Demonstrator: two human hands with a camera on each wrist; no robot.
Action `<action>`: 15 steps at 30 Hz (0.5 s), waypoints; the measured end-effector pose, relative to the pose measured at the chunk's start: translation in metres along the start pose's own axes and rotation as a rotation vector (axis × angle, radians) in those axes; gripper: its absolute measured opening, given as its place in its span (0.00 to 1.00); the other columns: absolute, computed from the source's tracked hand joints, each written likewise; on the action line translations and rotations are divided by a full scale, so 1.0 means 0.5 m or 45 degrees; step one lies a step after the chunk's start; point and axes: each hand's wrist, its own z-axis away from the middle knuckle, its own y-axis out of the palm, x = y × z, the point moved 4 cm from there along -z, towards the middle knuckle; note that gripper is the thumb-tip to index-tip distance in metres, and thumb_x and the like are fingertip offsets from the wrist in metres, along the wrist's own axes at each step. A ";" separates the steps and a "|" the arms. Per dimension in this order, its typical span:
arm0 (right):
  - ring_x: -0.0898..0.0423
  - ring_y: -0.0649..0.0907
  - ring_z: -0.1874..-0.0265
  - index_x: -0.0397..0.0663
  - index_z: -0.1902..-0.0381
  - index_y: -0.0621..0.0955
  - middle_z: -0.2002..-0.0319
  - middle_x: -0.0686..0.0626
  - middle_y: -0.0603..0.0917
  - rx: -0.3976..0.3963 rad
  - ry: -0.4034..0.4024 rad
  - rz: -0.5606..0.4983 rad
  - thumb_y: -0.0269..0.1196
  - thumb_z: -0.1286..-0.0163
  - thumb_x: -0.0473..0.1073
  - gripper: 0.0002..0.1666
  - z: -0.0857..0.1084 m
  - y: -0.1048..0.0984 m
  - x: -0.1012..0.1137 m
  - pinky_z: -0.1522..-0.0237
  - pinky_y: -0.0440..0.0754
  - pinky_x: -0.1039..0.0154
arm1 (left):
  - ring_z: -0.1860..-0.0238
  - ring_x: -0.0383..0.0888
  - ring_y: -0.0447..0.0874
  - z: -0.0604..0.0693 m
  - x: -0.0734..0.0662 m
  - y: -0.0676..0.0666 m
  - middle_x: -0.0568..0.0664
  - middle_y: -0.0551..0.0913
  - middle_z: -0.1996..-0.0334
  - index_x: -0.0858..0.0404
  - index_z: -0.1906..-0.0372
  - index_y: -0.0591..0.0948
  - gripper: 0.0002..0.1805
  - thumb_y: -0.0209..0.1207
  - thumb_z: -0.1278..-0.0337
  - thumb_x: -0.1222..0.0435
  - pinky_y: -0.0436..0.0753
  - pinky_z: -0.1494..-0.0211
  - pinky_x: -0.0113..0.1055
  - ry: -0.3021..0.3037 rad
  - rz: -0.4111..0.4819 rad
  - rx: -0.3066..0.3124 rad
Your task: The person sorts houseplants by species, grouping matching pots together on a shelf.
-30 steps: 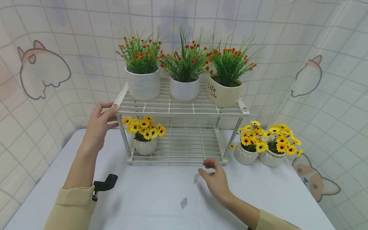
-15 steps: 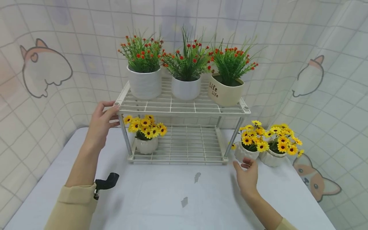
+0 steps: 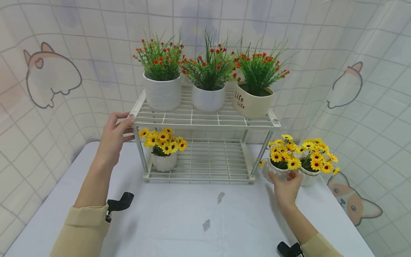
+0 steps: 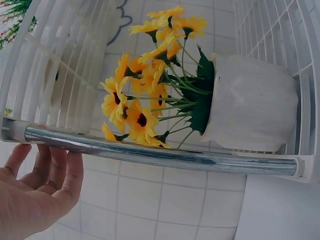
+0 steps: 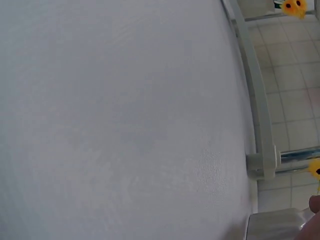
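Observation:
At the upper left corner of the white wire rack (image 3: 205,126), my left hand (image 3: 112,140) holds the frame, thumb at the corner and fingers by the post. The left wrist view shows that hand (image 4: 42,202) with its fingertips against the metal post (image 4: 165,156). Beside the rack's right end, my right hand (image 3: 287,191) grips a small white pot (image 3: 269,172) of yellow flowers (image 3: 279,151), thumb at its front left and fingers at its right. In the right wrist view only part of the hand (image 5: 311,227) shows against the pot (image 5: 275,227).
Another flower pot (image 3: 309,178) stands just right of the gripped one. On the lower shelf, at left, sits a similar pot (image 3: 163,162). Three larger pots, white (image 3: 162,94), white (image 3: 208,99) and cream (image 3: 253,105), with red-flowered plants line the top shelf.
My right hand has moved right and a little up from the table in front of the rack to the pot, and grips it. My left hand has stayed on the rack corner.

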 end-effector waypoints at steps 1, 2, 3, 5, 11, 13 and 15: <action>0.38 0.56 0.27 0.39 0.22 0.47 0.25 0.35 0.53 0.000 0.007 0.000 0.71 0.31 0.50 0.56 -0.004 0.001 -0.001 0.28 0.60 0.44 | 0.49 0.47 0.79 0.000 -0.001 0.000 0.49 0.77 0.44 0.60 0.32 0.68 0.26 0.49 0.21 0.48 0.78 0.40 0.43 0.001 0.000 0.000; 0.38 0.55 0.26 0.40 0.22 0.47 0.25 0.35 0.52 0.001 0.010 -0.004 0.71 0.31 0.50 0.57 -0.008 0.002 -0.001 0.26 0.58 0.44 | 0.49 0.47 0.79 0.000 -0.001 0.001 0.49 0.77 0.44 0.61 0.32 0.68 0.26 0.48 0.21 0.48 0.78 0.39 0.44 0.002 -0.001 0.000; 0.38 0.54 0.24 0.40 0.22 0.46 0.24 0.35 0.51 0.002 0.008 -0.011 0.71 0.31 0.50 0.58 -0.013 0.004 -0.002 0.25 0.56 0.45 | 0.48 0.47 0.79 0.000 -0.002 0.001 0.50 0.77 0.44 0.61 0.32 0.68 0.26 0.48 0.21 0.48 0.78 0.39 0.44 0.003 -0.002 0.000; 0.39 0.52 0.23 0.41 0.21 0.45 0.24 0.35 0.50 0.003 -0.002 -0.029 0.72 0.31 0.49 0.59 -0.021 0.007 -0.002 0.23 0.53 0.46 | 0.48 0.48 0.79 0.000 -0.003 0.002 0.50 0.77 0.44 0.62 0.31 0.68 0.27 0.48 0.21 0.48 0.78 0.40 0.44 0.008 -0.005 0.001; 0.43 0.49 0.21 0.44 0.20 0.42 0.22 0.38 0.49 -0.001 -0.017 -0.092 0.73 0.33 0.46 0.63 -0.036 0.016 0.002 0.22 0.46 0.51 | 0.49 0.48 0.79 0.001 -0.006 0.003 0.49 0.78 0.46 0.63 0.31 0.67 0.27 0.48 0.20 0.49 0.78 0.42 0.40 0.022 -0.012 0.003; 0.45 0.50 0.21 0.45 0.19 0.42 0.21 0.40 0.49 -0.009 -0.016 -0.118 0.74 0.33 0.45 0.63 -0.041 0.019 0.000 0.22 0.45 0.54 | 0.49 0.47 0.79 0.002 -0.005 0.003 0.49 0.78 0.46 0.63 0.31 0.67 0.27 0.48 0.20 0.48 0.78 0.43 0.39 0.021 -0.014 0.004; 0.47 0.50 0.21 0.46 0.19 0.42 0.20 0.42 0.49 -0.019 -0.019 -0.134 0.74 0.34 0.44 0.63 -0.047 0.021 -0.002 0.22 0.44 0.55 | 0.49 0.47 0.79 0.003 -0.004 0.002 0.49 0.78 0.45 0.63 0.31 0.67 0.27 0.48 0.20 0.49 0.78 0.43 0.39 0.019 -0.014 0.004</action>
